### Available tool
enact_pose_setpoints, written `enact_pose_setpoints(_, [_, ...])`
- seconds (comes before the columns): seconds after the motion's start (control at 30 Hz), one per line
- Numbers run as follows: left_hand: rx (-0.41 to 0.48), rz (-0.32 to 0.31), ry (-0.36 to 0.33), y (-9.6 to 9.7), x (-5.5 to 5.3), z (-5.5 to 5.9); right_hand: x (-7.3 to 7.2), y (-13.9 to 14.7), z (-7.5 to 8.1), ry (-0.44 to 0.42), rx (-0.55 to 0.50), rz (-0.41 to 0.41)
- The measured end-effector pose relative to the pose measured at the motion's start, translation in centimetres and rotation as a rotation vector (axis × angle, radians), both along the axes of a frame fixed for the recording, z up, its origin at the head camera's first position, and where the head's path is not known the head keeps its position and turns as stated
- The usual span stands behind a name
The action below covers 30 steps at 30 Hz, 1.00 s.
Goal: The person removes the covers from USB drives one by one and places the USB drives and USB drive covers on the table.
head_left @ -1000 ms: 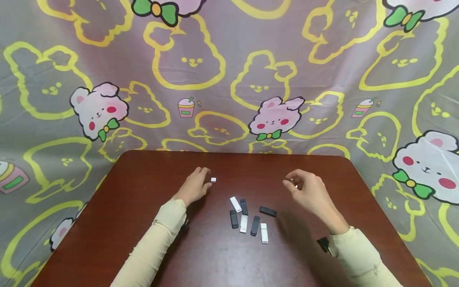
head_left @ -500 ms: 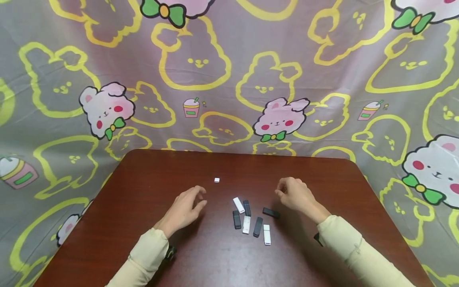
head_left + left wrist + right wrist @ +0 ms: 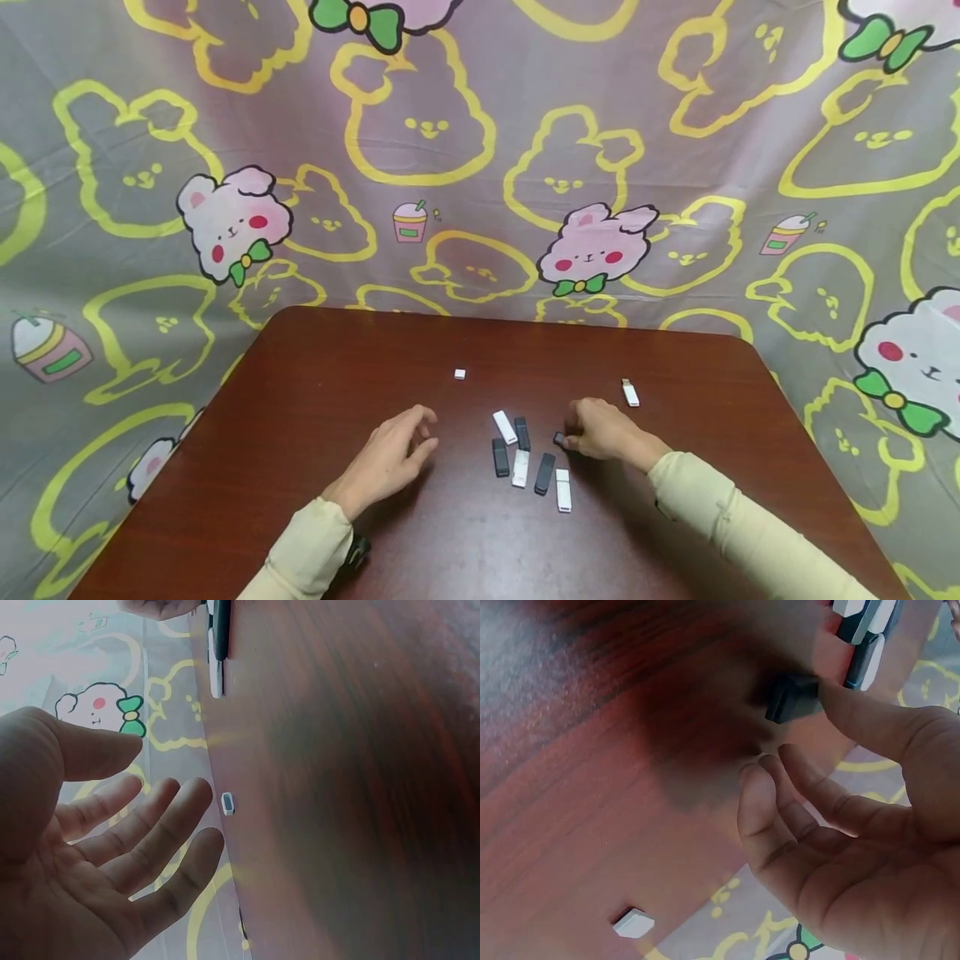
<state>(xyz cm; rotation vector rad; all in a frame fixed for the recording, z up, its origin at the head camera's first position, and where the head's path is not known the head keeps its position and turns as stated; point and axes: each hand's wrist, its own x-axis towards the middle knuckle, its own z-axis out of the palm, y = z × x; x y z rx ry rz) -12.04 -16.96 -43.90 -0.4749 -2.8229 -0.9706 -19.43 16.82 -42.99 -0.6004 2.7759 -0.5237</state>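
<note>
My right hand [image 3: 603,429] is low over the table, fingers bent, at a black USB stick [image 3: 791,697]. In the right wrist view the thumb is right at the stick's edge, while the other fingertips stand apart from it. My left hand [image 3: 390,458] hovers left of the pile, fingers loosely bent and holding nothing. Between the hands lie several black and white USB sticks, among them a black one [image 3: 544,473] and a white one [image 3: 563,490]. A white USB stick with bare metal plug [image 3: 631,392] lies farther right; a small white cap [image 3: 460,374] lies farther back.
The brown wooden table [image 3: 360,350] reaches back to a patterned curtain [image 3: 465,167] with bunny drawings. A dark band [image 3: 358,550] shows at the left wrist.
The right hand left the white USB stick on the right and moved left and nearer to the black stick. The left hand drew back from the white cap, then stayed nearly still.
</note>
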Motion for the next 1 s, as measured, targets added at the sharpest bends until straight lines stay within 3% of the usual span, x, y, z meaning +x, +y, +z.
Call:
enact_pose_setpoints(0.37, [-0.001, -0.016, -0.011, 0.4, -0.4, -0.4, 0.5, 0.0, -0.4, -0.001, 0.004, -0.025])
enact_pose_setpoints(0.6, [0.004, -0.017, -0.015, 0.5, -0.6, -0.6, 1.1, 0.1, -0.9, 0.069, 0.023, -0.002])
enact_pose_setpoints(0.77, [0.01, -0.027, -0.02, 0.8, -0.9, -0.4, 1.3, 0.2, -1.1, 0.097, 0.0, -0.041])
enact_pose_setpoints(1.0, [0.002, -0.027, 0.012, 1.7, -1.7, 0.2, 0.6, 0.7, 0.0, 0.193, -0.085, -0.056])
